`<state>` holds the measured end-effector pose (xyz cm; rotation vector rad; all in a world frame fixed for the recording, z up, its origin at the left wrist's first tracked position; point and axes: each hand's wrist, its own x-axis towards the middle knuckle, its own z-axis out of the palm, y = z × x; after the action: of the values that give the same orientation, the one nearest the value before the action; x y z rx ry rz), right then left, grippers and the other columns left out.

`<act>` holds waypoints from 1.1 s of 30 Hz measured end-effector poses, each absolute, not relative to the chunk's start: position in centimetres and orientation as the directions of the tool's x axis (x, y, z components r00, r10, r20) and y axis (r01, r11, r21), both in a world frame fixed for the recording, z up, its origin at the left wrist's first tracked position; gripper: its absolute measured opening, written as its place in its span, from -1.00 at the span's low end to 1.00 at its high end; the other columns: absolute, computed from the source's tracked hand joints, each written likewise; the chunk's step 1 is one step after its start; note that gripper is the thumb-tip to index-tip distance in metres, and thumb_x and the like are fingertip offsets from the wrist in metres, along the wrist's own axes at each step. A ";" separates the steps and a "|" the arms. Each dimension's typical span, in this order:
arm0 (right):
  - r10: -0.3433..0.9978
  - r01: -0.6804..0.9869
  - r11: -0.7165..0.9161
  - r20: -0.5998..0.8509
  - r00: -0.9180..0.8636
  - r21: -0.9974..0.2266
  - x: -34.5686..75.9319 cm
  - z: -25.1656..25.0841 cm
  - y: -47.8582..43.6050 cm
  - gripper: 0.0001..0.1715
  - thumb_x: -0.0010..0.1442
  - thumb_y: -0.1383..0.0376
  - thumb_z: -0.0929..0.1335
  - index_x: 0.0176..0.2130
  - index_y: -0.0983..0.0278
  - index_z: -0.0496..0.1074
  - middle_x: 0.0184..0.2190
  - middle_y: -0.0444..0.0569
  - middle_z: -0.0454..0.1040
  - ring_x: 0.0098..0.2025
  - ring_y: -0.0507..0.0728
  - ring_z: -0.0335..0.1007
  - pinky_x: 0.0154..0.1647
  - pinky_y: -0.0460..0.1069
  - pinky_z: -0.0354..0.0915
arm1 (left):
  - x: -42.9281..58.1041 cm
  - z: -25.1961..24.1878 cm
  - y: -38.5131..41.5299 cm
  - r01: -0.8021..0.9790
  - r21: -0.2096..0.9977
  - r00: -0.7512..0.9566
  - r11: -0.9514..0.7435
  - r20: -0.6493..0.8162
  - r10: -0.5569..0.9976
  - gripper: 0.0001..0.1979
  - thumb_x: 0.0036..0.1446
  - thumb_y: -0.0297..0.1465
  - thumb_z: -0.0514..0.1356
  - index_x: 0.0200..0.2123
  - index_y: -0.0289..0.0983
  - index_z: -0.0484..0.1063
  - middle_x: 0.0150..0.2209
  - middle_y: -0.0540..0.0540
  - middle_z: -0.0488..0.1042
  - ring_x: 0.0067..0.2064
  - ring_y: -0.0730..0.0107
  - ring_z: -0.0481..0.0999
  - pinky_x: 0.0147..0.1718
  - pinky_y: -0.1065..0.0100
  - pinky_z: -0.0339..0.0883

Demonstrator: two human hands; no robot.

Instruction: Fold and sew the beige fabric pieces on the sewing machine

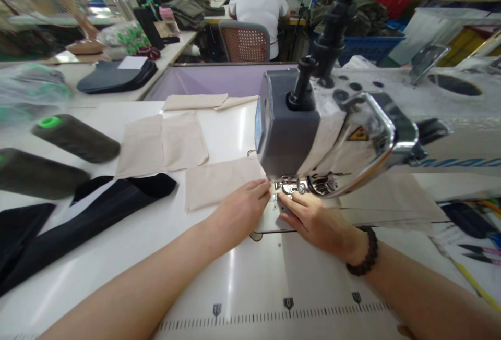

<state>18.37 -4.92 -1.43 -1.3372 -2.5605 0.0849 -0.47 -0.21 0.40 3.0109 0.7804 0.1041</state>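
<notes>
A grey sewing machine (313,131) stands on the white table (117,256). A beige fabric piece (219,181) lies flat and runs under its presser foot (289,189). My left hand (245,207) rests on the fabric's right edge, fingers pressed together at the foot. My right hand (313,220), with a dark bead bracelet (366,254) on the wrist, pinches something at the needle plate just right of the foot. What the fingertips hold is too small to make out.
More beige pieces (162,144) lie further back, black fabric strips (97,215) at the left. Two dark thread cones (76,136) lie on their sides at far left. A ruler scale (287,311) marks the front edge. A person in white (258,1) sits at a station behind.
</notes>
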 end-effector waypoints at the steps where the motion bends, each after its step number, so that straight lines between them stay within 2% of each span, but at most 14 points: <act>1: 0.816 0.801 0.575 0.198 -0.544 -0.168 18.4 -1.4 -4.9 -0.65 0.27 0.20 0.20 -0.04 0.32 0.35 -0.31 0.06 0.42 -0.28 0.11 0.34 -0.25 -0.03 0.25 | -0.4 0.4 0.0 0.484 0.042 0.872 -0.874 0.063 0.486 -0.79 0.14 -0.53 0.08 -0.14 -0.44 0.36 -0.15 -0.17 0.40 -0.01 0.28 0.32 0.07 0.35 0.13; 6: 0.820 0.805 0.568 0.204 -0.535 -0.172 18.3 -1.5 -5.0 -0.67 0.25 0.20 0.23 -0.06 0.31 0.36 -0.31 0.06 0.43 -0.29 0.10 0.34 -0.26 -0.03 0.26 | -0.4 0.5 0.5 0.511 0.039 0.857 -0.858 0.053 0.513 -0.81 0.14 -0.54 0.07 -0.17 -0.42 0.38 -0.20 -0.15 0.43 -0.09 0.31 0.38 0.01 0.36 0.19; 14: 0.826 0.801 0.563 0.186 -0.533 -0.203 18.4 -1.4 -5.0 -0.69 0.24 0.24 0.23 -0.07 0.32 0.37 -0.27 0.08 0.42 -0.25 0.12 0.34 -0.22 -0.02 0.26 | -0.5 0.3 0.2 0.520 0.044 0.851 -0.853 0.062 0.522 -0.77 0.16 -0.55 0.04 -0.11 -0.44 0.34 -0.13 -0.18 0.40 -0.03 0.29 0.33 0.02 0.36 0.19; 18: 0.830 0.799 0.557 0.175 -0.529 -0.228 18.5 -1.5 -5.0 -0.67 0.24 0.26 0.23 -0.04 0.35 0.36 -0.30 0.08 0.43 -0.28 0.12 0.35 -0.24 -0.02 0.28 | -0.8 0.4 -0.2 0.641 0.077 0.760 -0.763 0.070 0.646 -0.79 0.16 -0.53 0.03 -0.12 -0.39 0.33 -0.13 -0.21 0.36 -0.08 0.18 0.35 -0.08 0.18 0.29; 21: 0.819 0.795 0.569 0.227 -0.527 -0.208 18.6 -1.7 -5.1 -0.64 0.25 0.25 0.21 -0.01 0.33 0.34 -0.36 0.06 0.45 -0.32 0.11 0.37 -0.29 -0.04 0.29 | -1.0 0.2 0.4 0.775 0.098 0.626 -0.624 0.017 0.780 -0.77 0.15 -0.60 -0.01 -0.16 -0.38 0.34 -0.18 -0.23 0.37 -0.11 0.16 0.37 -0.18 0.15 0.34; 23: 0.800 0.787 0.587 0.289 -0.526 -0.191 18.8 -1.5 -5.1 -0.64 0.27 0.25 0.17 0.00 0.32 0.33 -0.35 0.05 0.46 -0.34 0.10 0.38 -0.33 -0.05 0.29 | -1.4 0.1 1.2 0.817 0.110 0.567 -0.567 0.031 0.823 -0.70 0.14 -0.65 -0.06 -0.09 -0.41 0.29 -0.10 -0.28 0.34 -0.02 0.17 0.33 -0.11 0.15 0.31; 26: 0.788 0.806 0.580 0.337 -0.516 -0.122 19.8 0.2 -5.5 -0.67 0.27 0.28 0.15 -0.08 0.34 0.37 -0.34 0.05 0.46 -0.36 0.11 0.39 -0.37 -0.04 0.26 | -2.4 0.2 1.6 0.797 0.122 0.586 -0.591 0.078 0.807 -0.62 0.14 -0.66 -0.11 0.03 -0.42 0.18 0.11 -0.33 0.16 0.16 0.15 0.13 0.04 0.04 0.14; 28: 0.843 0.867 0.494 0.279 -0.459 -0.065 21.1 1.9 -6.0 -0.75 0.24 0.32 0.19 -0.24 0.34 0.42 -0.42 0.02 0.44 -0.42 0.12 0.37 -0.42 -0.03 0.22 | -3.1 0.8 0.7 0.737 0.121 0.660 -0.665 0.081 0.746 -0.62 0.14 -0.64 -0.08 0.05 -0.40 0.17 0.15 -0.33 0.09 0.19 0.13 0.08 0.07 0.02 0.09; 30: 0.928 0.937 0.350 0.139 -0.346 -0.004 22.7 3.6 -6.5 -0.83 0.19 0.37 0.24 -0.39 0.31 0.40 -0.47 -0.03 0.40 -0.44 0.11 0.35 -0.45 -0.04 0.17 | -3.8 1.7 -1.2 0.652 0.117 0.749 -0.749 0.056 0.661 -0.62 0.14 -0.62 -0.05 0.05 -0.40 0.18 0.15 -0.31 0.12 0.18 0.16 0.11 0.08 0.10 0.11; 33: 0.973 0.969 0.230 -0.044 -0.227 0.085 24.6 4.5 -7.3 -0.83 0.14 0.40 0.28 -0.48 0.29 0.38 -0.46 -0.05 0.41 -0.40 0.13 0.37 -0.44 -0.04 0.14 | -4.3 2.8 -4.6 0.562 0.146 0.823 -0.814 0.003 0.568 -0.63 0.17 -0.59 -0.07 0.06 -0.39 0.19 0.11 -0.30 0.19 0.13 0.24 0.21 0.05 0.22 0.20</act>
<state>24.55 -7.30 4.55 -2.0037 -2.5308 -0.0638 -4.28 -4.56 2.77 2.8659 0.8928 0.0706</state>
